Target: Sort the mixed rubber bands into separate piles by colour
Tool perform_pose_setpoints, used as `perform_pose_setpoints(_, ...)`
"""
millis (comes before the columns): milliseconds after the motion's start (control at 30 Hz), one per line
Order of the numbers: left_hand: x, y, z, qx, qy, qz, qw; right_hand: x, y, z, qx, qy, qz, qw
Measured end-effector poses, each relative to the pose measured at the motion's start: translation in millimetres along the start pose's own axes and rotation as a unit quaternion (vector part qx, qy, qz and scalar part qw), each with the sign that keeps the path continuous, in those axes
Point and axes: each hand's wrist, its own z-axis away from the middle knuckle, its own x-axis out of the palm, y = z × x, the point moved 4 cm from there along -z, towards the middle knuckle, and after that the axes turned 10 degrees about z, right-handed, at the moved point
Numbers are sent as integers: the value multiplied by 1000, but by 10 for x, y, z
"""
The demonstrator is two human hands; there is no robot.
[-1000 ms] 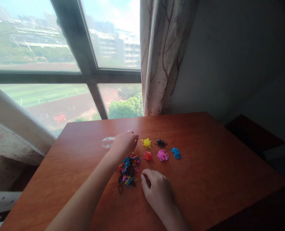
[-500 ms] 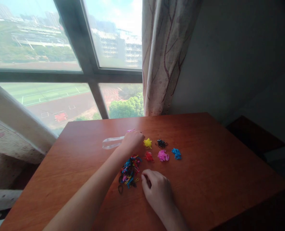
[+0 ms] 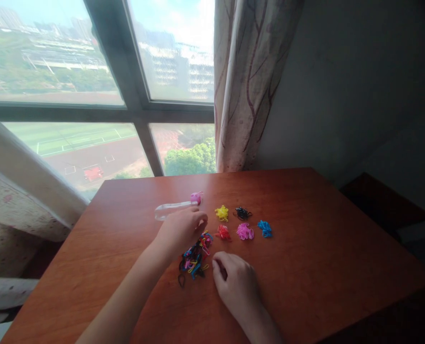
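My left hand (image 3: 181,231) hovers over the far edge of a mixed heap of small coloured rubber bands (image 3: 196,260). Its fingers are bent and apart, and I see nothing between them. Just right of the heap my right hand (image 3: 236,279) rests on the table, fingers curled in; whatever they hold, if anything, is hidden. Beyond the hands lie sorted piles: yellow rubber bands (image 3: 221,213), black rubber bands (image 3: 242,213), red rubber bands (image 3: 224,233), pink rubber bands (image 3: 245,231) and blue rubber bands (image 3: 265,228).
A clear plastic bag or tube (image 3: 167,210) with a pink end piece (image 3: 196,197) lies behind my left hand. The brown wooden table (image 3: 323,258) meets a window (image 3: 90,148) and curtains (image 3: 246,86) at its far side.
My left hand has drawn back from beside the yellow pile, toward me and to the left, uncovering the pink end piece. My right hand stays where it was.
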Motion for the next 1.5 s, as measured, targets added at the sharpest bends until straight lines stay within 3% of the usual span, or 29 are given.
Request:
perform_pose_setpoints(233, 116, -241, 678, -46, 46, 107, 992, -64, -54, 15, -15, -24, -9, 1000)
perform_pose_setpoints(433, 309, -447, 1014, -84, 69, 162, 981, -31, -62, 39, -33, -40, -29, 998)
perform_pose_setpoints(600, 452, -477, 1107, -78, 44, 192, 977, -4, -119, 3, -30, -42, -68, 996)
perform_pose_setpoints(933, 476, -467, 1118, -73, 18, 183, 980, 72, -216, -52, -43, -48, -68, 996)
perform_pose_setpoints(1133, 477, -459, 1122, -71, 14, 183, 981, 69, -163, -15, -35, -23, -135, 990)
perform_pose_setpoints(1300, 462, -457, 1112, -70, 13, 176, 982, -101, 141, -17, 18, 45, -148, 988)
perform_pose_setpoints(1500, 478, -464, 1108, -78, 14, 162, 984, -451, 1046, -58, 139, 151, 0, 979)
